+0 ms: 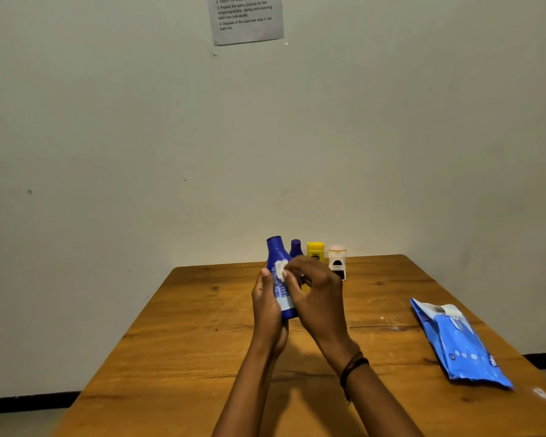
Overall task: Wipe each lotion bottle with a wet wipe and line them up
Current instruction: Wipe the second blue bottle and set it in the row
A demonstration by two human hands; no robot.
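Hands (267,305) (317,298) around blue bottle (279,275)

A wooden table (202,326) with dark knots and grain is set against a plain, pale wall (108,137). A printed paper sheet (248,18) is taped high on the wall. A dark skirting strip (29,400) is seen along the wall's foot, with pale floor (16,424) below. The light is dim and even.
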